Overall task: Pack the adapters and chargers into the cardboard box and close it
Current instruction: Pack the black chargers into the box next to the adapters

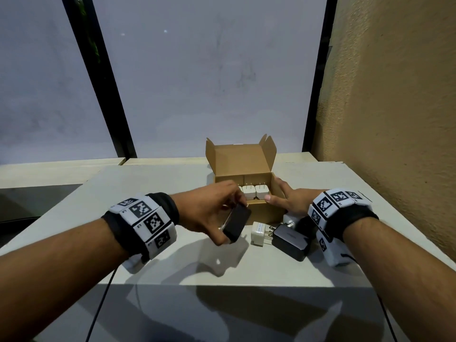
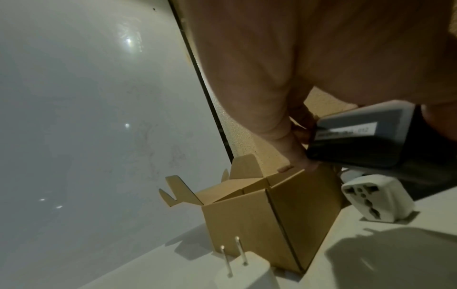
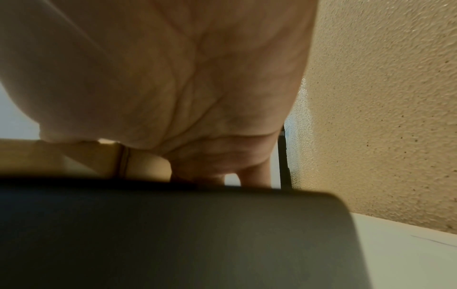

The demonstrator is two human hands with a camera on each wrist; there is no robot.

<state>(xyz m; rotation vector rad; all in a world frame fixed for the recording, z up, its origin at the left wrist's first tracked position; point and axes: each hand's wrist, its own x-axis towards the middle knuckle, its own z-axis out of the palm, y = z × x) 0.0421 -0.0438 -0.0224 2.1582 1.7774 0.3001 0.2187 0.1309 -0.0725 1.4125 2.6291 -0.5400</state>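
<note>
The brown cardboard box [image 1: 261, 211] stands open at mid-table, lid flaps up, with white plug adapters [image 1: 255, 192] lined up inside, prongs up. My left hand [image 1: 232, 219] grips a black charger [image 1: 239, 224] just in front of the box's left side; the left wrist view shows this black charger [image 2: 358, 136] above the box [image 2: 259, 215]. My right hand [image 1: 280, 193] rests with straight fingers on the box's right front corner, thumb on the front edge. A white adapter [image 1: 259, 233] and a second black charger [image 1: 291, 240] lie in front of the box.
The table [image 1: 172, 267] is pale, with its front edge close to me. A textured tan wall [image 1: 394, 119] runs along the right. Another white adapter [image 1: 288, 219] lies under my right hand. A white two-prong plug [image 2: 247, 273] stands left of the box front.
</note>
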